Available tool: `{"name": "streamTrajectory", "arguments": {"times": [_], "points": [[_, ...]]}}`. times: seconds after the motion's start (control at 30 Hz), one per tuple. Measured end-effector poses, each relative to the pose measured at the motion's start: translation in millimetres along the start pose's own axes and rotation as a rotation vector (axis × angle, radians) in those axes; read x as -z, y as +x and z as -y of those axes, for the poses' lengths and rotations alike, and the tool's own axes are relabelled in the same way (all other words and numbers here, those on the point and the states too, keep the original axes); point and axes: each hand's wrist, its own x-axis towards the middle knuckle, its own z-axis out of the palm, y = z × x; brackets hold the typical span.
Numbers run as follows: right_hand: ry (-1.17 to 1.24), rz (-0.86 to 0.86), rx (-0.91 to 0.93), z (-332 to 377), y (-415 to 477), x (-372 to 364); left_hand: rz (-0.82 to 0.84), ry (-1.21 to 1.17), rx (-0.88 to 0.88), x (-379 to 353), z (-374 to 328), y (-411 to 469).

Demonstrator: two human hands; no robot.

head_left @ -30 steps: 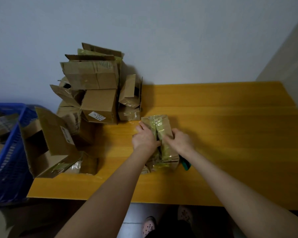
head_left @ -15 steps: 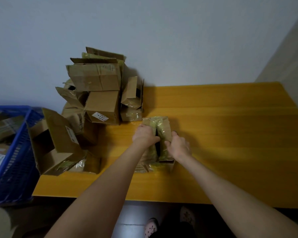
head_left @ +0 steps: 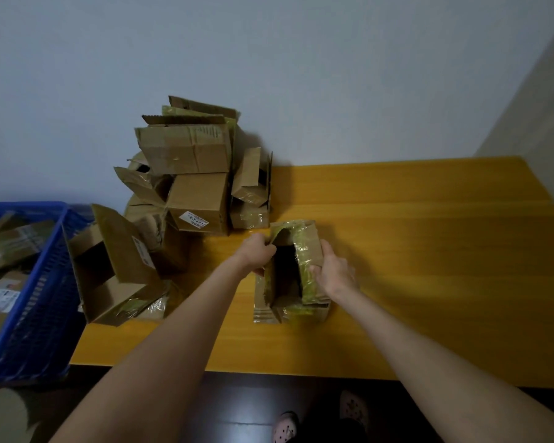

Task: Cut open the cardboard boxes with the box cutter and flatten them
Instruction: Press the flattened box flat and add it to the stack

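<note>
A small cardboard box (head_left: pixel 307 238) wrapped in glossy tape stands on the yellow wooden table (head_left: pixel 429 251) in front of me. Its top flaps are parted and the dark inside shows. My left hand (head_left: pixel 258 252) grips the left flap. My right hand (head_left: pixel 333 273) grips the right flap, thumb on the taped inner side. The box cutter is not visible in this view.
A pile of cardboard boxes (head_left: pixel 189 174) is stacked against the wall at the table's back left. An opened box (head_left: pixel 115 266) lies at the front left corner. A blue plastic crate (head_left: pixel 42 292) with flattened cardboard stands left of the table.
Both hands have pulled the two top flaps apart, and the box now gapes open. The green cutter handle seen by my right hand a second ago is out of sight.
</note>
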Motion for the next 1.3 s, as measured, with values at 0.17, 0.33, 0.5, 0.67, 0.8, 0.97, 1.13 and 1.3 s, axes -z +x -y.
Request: {"name": "streamTrajectory", "arguments": {"times": [0.17,0.33,0.5,0.67,0.8,0.97,1.13,1.3], "points": [[-0.022,0.025,-0.052,-8,10,7,0.008,-0.221,-0.004,3,6,-7],[-0.276,0.079,-0.129,20,11,23,-0.009,-0.075,-0.099,-2,-5,-7],[-0.181,0.080,-0.141,18,13,29,0.012,-0.030,-0.109,6,-2,-9],[0.666,0.202,-0.334,-2,16,38,-0.081,0.077,-0.085,26,5,-5],[0.925,0.216,-0.460,-27,10,20,-0.065,0.010,-0.088,31,4,-10],[-0.031,-0.139,-0.189,-29,8,25,-0.024,-0.012,-0.125,27,-3,-11],[-0.454,-0.054,0.167,-15,13,36,0.037,0.113,-0.186,25,-13,-10],[-0.485,-0.061,0.091,0,10,30,0.092,0.174,-0.246,24,-18,-13]]}}
